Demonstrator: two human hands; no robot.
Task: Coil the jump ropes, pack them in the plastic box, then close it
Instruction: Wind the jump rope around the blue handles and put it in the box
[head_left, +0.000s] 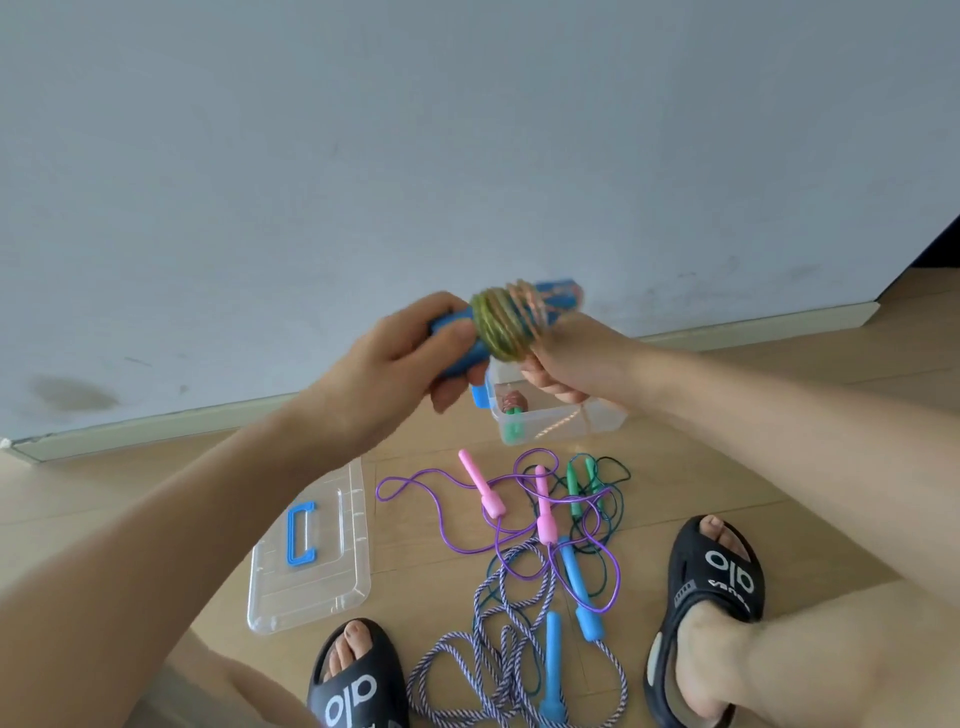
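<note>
While the left hand (410, 358) grips blue handles wrapped in a green-and-orange rope coil (506, 325), right hand (569, 358) pinches the coil, clear plastic box (561, 415) just behind, loose ropes (519, 545) near.

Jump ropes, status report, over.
Left hand grips blue handles; right hand pinches the coil. One bundle in the plastic box, lid off. Three ropes loose on the floor, tangled.
</note>
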